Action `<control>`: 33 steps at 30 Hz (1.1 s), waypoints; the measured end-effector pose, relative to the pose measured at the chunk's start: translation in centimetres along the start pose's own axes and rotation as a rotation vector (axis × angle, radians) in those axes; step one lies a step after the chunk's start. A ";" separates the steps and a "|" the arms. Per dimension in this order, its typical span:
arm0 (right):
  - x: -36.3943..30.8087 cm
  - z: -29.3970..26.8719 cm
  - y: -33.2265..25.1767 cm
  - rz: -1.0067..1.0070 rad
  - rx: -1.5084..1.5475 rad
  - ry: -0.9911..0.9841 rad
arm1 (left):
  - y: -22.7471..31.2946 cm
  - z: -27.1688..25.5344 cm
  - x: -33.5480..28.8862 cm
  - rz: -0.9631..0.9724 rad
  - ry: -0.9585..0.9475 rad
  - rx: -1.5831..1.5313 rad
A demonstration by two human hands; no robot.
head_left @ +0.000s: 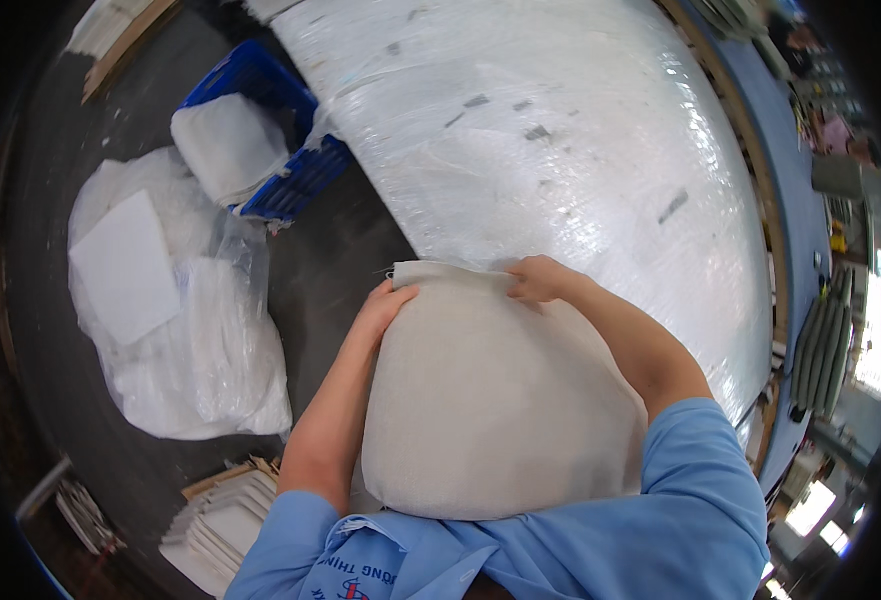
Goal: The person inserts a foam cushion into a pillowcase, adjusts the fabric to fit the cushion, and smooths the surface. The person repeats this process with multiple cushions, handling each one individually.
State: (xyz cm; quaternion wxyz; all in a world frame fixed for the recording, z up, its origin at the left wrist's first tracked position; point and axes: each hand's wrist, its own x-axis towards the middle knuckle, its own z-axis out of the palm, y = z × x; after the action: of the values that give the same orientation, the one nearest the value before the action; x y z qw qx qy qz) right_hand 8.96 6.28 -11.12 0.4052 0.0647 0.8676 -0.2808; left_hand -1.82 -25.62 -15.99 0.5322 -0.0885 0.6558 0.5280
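Note:
A light beige fabric-covered cushion [501, 400] rests upright against my body, its top edge turned away from me. Along that far edge runs a loose fabric flap [451, 272], with a few threads sticking out at its left corner. My left hand [386, 308] grips the cushion's far left corner, thumb on top and the other fingers hidden behind it. At the far right part of the edge, my right hand [539, 280] pinches the fabric between bent fingers. The cushion's underside is out of sight.
Beyond the cushion stretches a large table wrapped in clear plastic film [601, 130]. On the dark floor at left sit a blue plastic crate [306, 185] with white pads and a plastic bag [231, 370] of white sheets. Stacked panels [226, 525] lie lower left.

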 end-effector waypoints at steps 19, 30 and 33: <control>-10.3 5.7 3.1 0.760 0.076 0.543 | 4.1 10.2 2.2 0.386 0.173 1.353; -6.3 7.7 6.2 0.754 0.413 0.804 | 3.1 10.4 3.7 0.507 0.229 1.290; -4.7 7.1 7.3 0.740 0.448 0.825 | 3.2 10.6 4.9 0.523 0.259 1.236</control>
State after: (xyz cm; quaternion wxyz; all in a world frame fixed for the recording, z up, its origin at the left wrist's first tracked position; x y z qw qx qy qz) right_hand 19.30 9.04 -14.46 0.0821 0.5505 0.7927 -0.2488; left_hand 0.37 -13.71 -16.61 0.2572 0.3306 0.8950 0.1531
